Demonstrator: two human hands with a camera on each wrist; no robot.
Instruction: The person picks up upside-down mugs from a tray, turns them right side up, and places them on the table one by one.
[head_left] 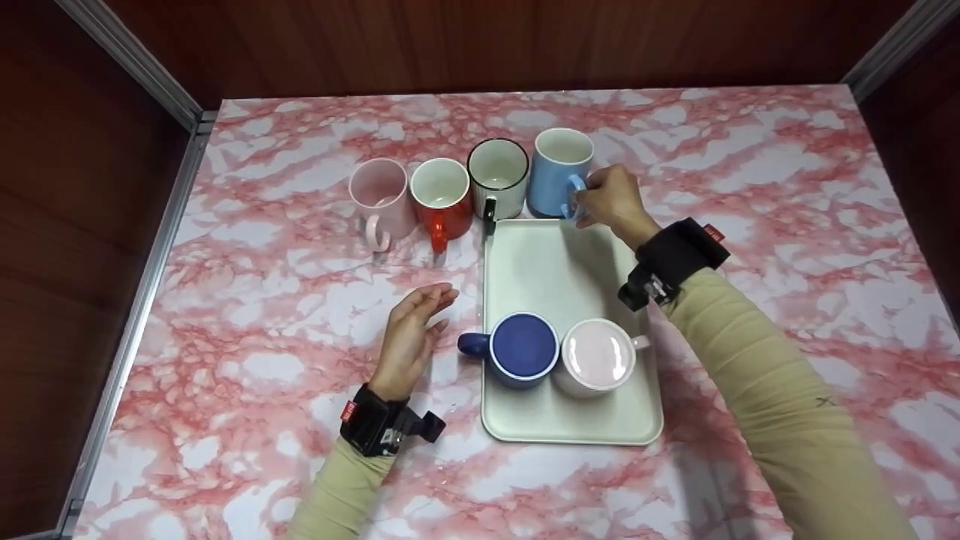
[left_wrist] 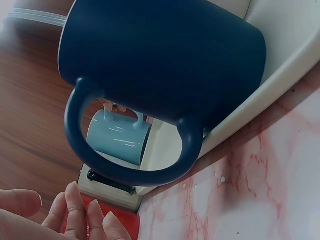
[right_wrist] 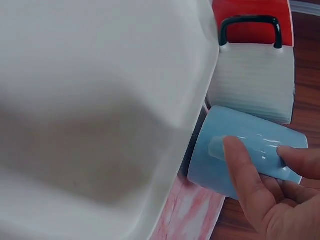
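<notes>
At the tray's far edge, my right hand [head_left: 616, 201] pinches the handle of a light blue mug [head_left: 551, 180]; the right wrist view shows thumb and fingers around that handle on the blue mug [right_wrist: 220, 172]. Whether its base is off the table I cannot tell. My left hand [head_left: 409, 337] holds nothing, its fingers loosely extended left of the tray. Closest to it is a navy mug [head_left: 523, 349], whose handle sticks out over the tray's left rim. Beside that, on the cream tray [head_left: 555, 427], a pale pink mug [head_left: 596, 356] stands with its handle to the right.
Left of the blue mug, a white mug with black rim and handle [head_left: 499, 176], a red mug [head_left: 442, 195] and a pink mug [head_left: 381, 199] stand in a row, handles toward me. Wooden panels [head_left: 480, 45] border the marbled table [head_left: 262, 315].
</notes>
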